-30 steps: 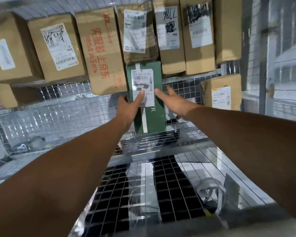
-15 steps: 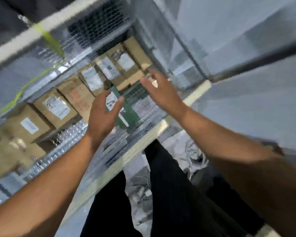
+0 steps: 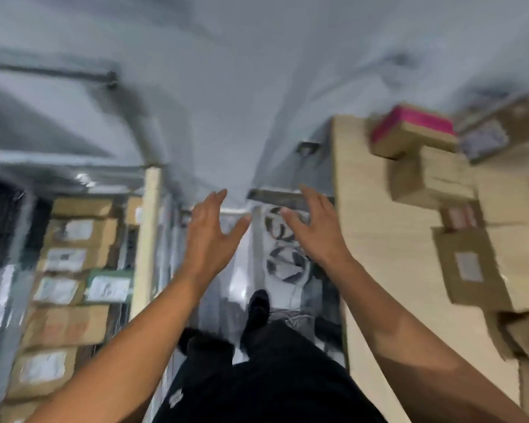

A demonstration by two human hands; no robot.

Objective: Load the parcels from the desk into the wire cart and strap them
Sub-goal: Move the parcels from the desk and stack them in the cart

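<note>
The cart (image 3: 150,239) is standing at left, partly loaded. The left hand (image 3: 209,239) and right hand (image 3: 313,236) are hovering between, fingers spread, holding nothing. The parcels (image 3: 471,267) are waiting on the desk (image 3: 379,254) at right, nearer the right hand.

The scene is taken by a single wide-angle camera worn on the head, pointed forward and steeply down past the person's black trousers (image 3: 272,377) to the grey floor (image 3: 242,102). Both bare forearms are seen at close range, with the left hand (image 3: 209,236) and right hand (image 3: 313,230) mid-frame. The silver wire cart (image 3: 149,239) is framed at the left and the pale wooden desk (image 3: 379,239) at the right, both blurred.
</note>
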